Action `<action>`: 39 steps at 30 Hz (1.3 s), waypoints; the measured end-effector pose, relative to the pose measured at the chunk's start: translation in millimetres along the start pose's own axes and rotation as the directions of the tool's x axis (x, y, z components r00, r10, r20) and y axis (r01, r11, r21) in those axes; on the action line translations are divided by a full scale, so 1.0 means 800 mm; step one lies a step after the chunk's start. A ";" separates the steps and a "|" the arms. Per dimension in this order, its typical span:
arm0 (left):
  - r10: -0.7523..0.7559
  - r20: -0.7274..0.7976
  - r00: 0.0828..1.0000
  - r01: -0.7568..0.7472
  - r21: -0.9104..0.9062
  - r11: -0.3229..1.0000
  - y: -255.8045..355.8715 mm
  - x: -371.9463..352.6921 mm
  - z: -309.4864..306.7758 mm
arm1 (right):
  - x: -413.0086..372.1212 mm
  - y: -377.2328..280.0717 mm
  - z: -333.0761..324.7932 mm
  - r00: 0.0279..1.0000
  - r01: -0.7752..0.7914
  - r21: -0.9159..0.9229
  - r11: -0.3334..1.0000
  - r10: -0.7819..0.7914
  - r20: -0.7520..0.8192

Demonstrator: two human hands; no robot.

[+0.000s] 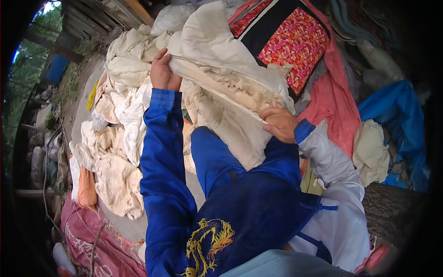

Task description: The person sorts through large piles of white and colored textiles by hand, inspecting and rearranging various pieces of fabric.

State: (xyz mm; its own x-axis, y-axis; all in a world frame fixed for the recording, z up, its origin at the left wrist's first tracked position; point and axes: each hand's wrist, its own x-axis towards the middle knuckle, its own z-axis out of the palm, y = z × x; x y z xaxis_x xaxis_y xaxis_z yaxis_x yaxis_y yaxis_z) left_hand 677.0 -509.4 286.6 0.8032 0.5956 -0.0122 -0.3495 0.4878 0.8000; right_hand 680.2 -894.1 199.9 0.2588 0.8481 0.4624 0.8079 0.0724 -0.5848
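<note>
A cream-white cotton-padded cloth (221, 115) lies across my lap, its edge stretched between my two hands. Its upper side is parted, and loose tan-white wadding (244, 87) shows inside. My left hand (165, 73) pinches the upper left end of the edge between thumb and fingers. Farther along, at the lower right, my right hand (280, 122) has its fingers closed over the same edge. Above the cloth lies a thick white padded piece (207, 32). Beside my right hand is a red floral fabric with a black border (295, 46).
Heaped white and cream padded pieces (129, 101) cover the ground at my left. A pink cloth (332, 115) and a blue sheet (392, 106) lie to the right. A dark pink sack (97, 235) is at the lower left. Wooden boards (92, 18) stand behind.
</note>
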 end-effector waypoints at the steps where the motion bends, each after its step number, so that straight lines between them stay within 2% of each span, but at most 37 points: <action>1: -0.004 -0.058 0.998 0.006 0.021 1.000 -0.009 0.013 -0.005 | 0.000 -0.002 0.002 0.999 -0.006 0.026 1.000 0.007 -0.044; 5: -0.042 -0.131 0.990 0.039 -0.022 0.999 -0.048 0.043 -0.016 | -0.007 0.003 0.002 0.984 -0.072 0.032 0.997 0.076 -0.163; 7: 0.039 -0.102 0.994 -0.037 0.014 0.999 -0.068 0.046 -0.015 | -0.008 0.010 -0.003 0.956 -0.144 0.079 0.986 0.159 -0.245; 8: 0.075 -0.082 0.994 -0.073 0.028 0.997 -0.080 0.049 -0.010 | -0.009 0.012 -0.011 0.949 -0.149 0.005 0.989 0.145 -0.282; 10: 0.028 0.032 0.999 -0.031 0.108 0.994 -0.081 0.026 0.009 | 0.000 0.011 -0.040 0.931 -0.160 -0.153 0.975 0.098 -0.353; 11: -0.009 0.096 0.995 -0.008 0.176 0.984 -0.080 0.014 0.017 | 0.002 0.015 -0.058 0.940 -0.135 -0.248 0.959 0.045 -0.337; 12: -0.052 0.156 0.986 0.012 0.246 0.969 -0.079 0.000 0.026 | 0.001 0.016 -0.070 0.948 -0.147 -0.260 0.954 0.061 -0.314; 13: -0.044 0.261 0.964 -0.033 0.283 0.959 -0.078 -0.018 0.043 | -0.002 0.015 -0.080 0.954 -0.162 -0.272 0.949 0.080 -0.290; 14: -0.017 0.340 0.940 -0.170 0.512 0.842 -0.082 -0.028 0.050 | -0.007 0.014 -0.089 0.959 -0.176 -0.285 0.942 0.099 -0.265; 15: -0.008 0.423 0.906 -0.314 0.684 0.658 -0.087 -0.036 0.056 | -0.018 0.022 -0.086 0.940 -0.235 -0.143 0.961 0.188 -0.285; 16: -0.020 0.502 0.865 -0.448 0.789 0.420 -0.084 -0.052 0.069 | -0.024 0.024 -0.082 0.894 -0.312 0.027 0.950 0.303 -0.331; 17: 0.218 0.653 0.725 -0.675 0.737 0.040 -0.085 -0.078 0.085 | -0.028 0.022 -0.075 0.837 -0.368 0.203 0.908 0.418 -0.354; 18: 0.241 0.743 0.625 -0.765 0.644 0.001 -0.081 -0.101 0.106 | -0.029 0.022 -0.069 0.772 -0.401 0.378 0.835 0.530 -0.352; 20: 0.264 0.881 0.392 -0.899 0.428 -0.093 -0.078 -0.133 0.138 | -0.028 0.029 -0.061 0.759 -0.363 0.465 0.807 0.545 -0.355; 22: 0.046 0.934 0.353 -0.935 0.353 0.023 -0.098 -0.149 0.148 | -0.020 0.028 -0.052 0.744 -0.316 0.531 0.786 0.553 -0.375; 24: -0.148 0.922 0.358 -0.920 0.375 0.115 -0.107 -0.150 0.141 | -0.009 0.024 -0.047 0.731 -0.264 0.569 0.779 0.546 -0.408; 26: -0.320 0.853 0.411 -0.868 0.474 0.149 -0.106 -0.138 0.128 | -0.004 0.034 -0.039 0.718 -0.258 0.600 0.757 0.566 -0.405; 27: -0.267 0.873 0.407 -0.872 0.459 0.172 -0.099 -0.142 0.125 | -0.003 0.039 -0.033 0.708 -0.255 0.620 0.742 0.579 -0.403; 30: -0.440 0.744 0.504 -0.718 0.644 0.266 -0.064 -0.157 0.114 | 0.016 0.048 -0.021 0.765 -0.242 0.641 0.729 0.550 -0.337; 33: -0.388 0.680 0.622 -0.586 0.733 0.346 -0.037 -0.174 0.093 | 0.044 0.037 -0.016 0.773 -0.214 0.715 0.666 0.563 -0.293; 36: -0.345 0.641 0.686 -0.498 0.759 0.420 -0.015 -0.180 0.073 | 0.062 0.023 -0.014 0.810 -0.179 0.617 0.766 0.471 -0.349; 38: -0.337 0.616 0.712 -0.463 0.772 0.434 -0.008 -0.174 0.050 | 0.061 0.026 -0.008 0.732 -0.242 0.585 0.774 0.541 -0.413; 39: -0.363 0.548 0.753 -0.395 0.819 0.417 0.013 -0.174 0.046 | 0.057 0.033 -0.006 0.689 -0.273 0.568 0.776 0.570 -0.448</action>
State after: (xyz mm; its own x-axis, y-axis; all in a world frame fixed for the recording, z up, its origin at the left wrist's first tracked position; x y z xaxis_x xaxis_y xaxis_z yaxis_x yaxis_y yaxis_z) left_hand 579.3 -610.5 318.5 0.9965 -0.0788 0.0291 -0.0680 -0.5539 0.8298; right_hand 716.4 -856.3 208.7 0.8759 0.3905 0.2834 0.2555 0.1228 -0.9590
